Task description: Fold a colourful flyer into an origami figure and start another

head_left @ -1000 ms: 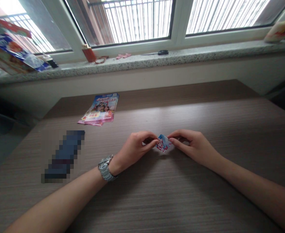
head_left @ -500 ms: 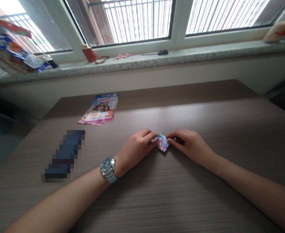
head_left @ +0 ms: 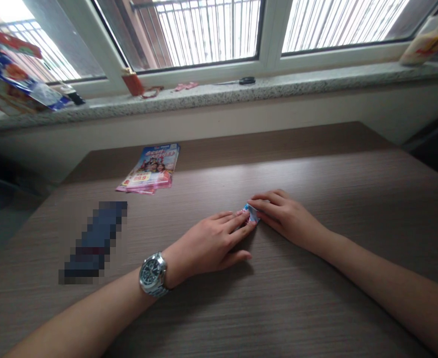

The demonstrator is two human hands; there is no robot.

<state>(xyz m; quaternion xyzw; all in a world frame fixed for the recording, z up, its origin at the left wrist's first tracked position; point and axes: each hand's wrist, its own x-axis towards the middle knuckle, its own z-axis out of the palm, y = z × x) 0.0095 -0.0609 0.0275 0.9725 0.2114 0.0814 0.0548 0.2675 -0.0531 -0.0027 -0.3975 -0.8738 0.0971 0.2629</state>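
A small piece of folded paper (head_left: 254,213), blue and white with a red-and-white pattern, lies on the table between my hands. My left hand (head_left: 213,241) is open and flat, palm down. Its fingertips press on the paper's left part, and its thumb lies apart on the table side. From the right, my right hand (head_left: 284,211) holds the paper's edge, with the forefinger across the top and the thumb at the lower right. Fingers of both hands cover much of the paper. On my left wrist is a silver watch (head_left: 153,274).
A stack of printed leaflets (head_left: 154,166) lies at the table's (head_left: 316,298) back left. Nearer, on the left, is a dark pixelated object (head_left: 95,241). Scissors (head_left: 246,80), a red container (head_left: 133,83) and food packages (head_left: 13,74) are on the stone windowsill (head_left: 204,97).
My left hand has gone from pinching the paper's left corner to lying flat with fingers stretched over it. My right fingers have shifted slightly left over the paper. The view has turned slightly.
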